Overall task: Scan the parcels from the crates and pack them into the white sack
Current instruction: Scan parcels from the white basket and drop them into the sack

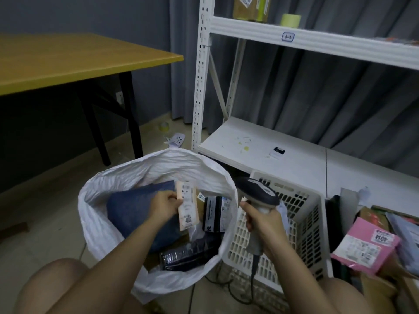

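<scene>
shelving rack (317, 39): white metal, behind the white sack, lowest board bare but for a small black-and-white item
table (68, 60): yellow-wood top, black legs, behind-left of sack
white sack (99, 223): on floor, mouth wide open, centre landmark
white crate (303, 223): slotted plastic, touching sack's right side
blue parcel (136, 209): soft bag, inside sack, left part
pink parcel (365, 248): labelled, right of crate, on a heap of other parcels
black parcels (192, 254): two, wrapped, inside sack, right part
scanner (260, 198): handheld, corded, over sack's right rim, head aimed at small parcel
right hand (265, 223): fist closed round scanner grip
left hand (165, 205): fingers pinched on small parcel's left edge
small parcel (188, 207): peach box, white barcode label up, held above sack mouth
</scene>
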{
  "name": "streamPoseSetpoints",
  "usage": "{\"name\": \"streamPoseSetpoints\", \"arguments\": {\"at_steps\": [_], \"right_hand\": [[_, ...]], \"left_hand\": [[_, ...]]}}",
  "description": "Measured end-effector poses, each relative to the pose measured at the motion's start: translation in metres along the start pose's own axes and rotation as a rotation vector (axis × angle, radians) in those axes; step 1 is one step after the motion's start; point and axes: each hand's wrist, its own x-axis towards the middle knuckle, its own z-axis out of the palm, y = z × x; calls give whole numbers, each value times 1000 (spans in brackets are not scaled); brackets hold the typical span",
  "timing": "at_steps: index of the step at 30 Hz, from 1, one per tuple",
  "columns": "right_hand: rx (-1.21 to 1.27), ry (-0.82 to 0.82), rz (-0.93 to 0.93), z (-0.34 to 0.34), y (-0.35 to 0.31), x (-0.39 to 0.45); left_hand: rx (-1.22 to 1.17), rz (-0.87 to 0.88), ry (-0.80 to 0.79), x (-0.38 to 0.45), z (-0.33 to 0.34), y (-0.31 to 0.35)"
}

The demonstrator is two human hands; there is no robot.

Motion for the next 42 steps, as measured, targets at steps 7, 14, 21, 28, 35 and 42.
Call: {"name": "streamPoseSetpoints", "arguments": {"at_steps": [7,14,21,28,35,42], "right_hand": [[-29,36,51,-46,24,23],[297,6,183,-87,35,67],[47,-220,416,-140,68,132],[-711,-147,387,-194,148,246],[-886,114,287,-194,222,297],[-961,103,528,-194,253,306]], "left_hand": [[64,215,-133,2,66,6],[-238,281,-513,-8,158,73],[-206,3,-581,18,278,91],[-144,-128,-439,74,334,59],[-257,-131,-457,104,347,45],[-215,-130,-467,109,349,31]]}}
